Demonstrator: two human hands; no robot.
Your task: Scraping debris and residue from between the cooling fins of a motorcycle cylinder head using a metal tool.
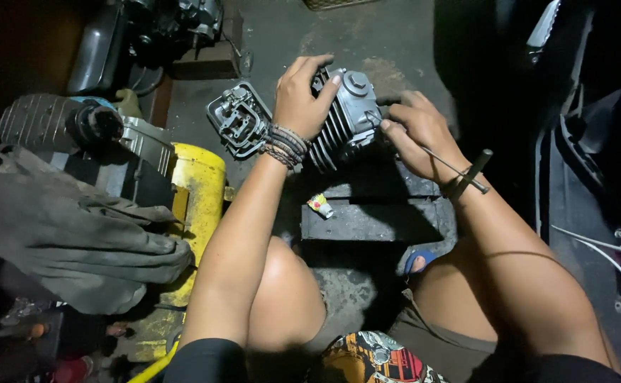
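My left hand grips a grey finned engine cylinder from the top and holds it on a dark block. My right hand holds a thin T-handle tool, whose shaft points at the cylinder's right side. Its crossbar handle lies over my right wrist. Several bead bracelets ring my left wrist. A grey cylinder head lies on the floor just left of my left hand.
A yellow tank with an engine above it stands at the left, with a grey glove draped in front. A small crumpled wrapper lies by the block. White cables run at the right. My bare knees fill the bottom.
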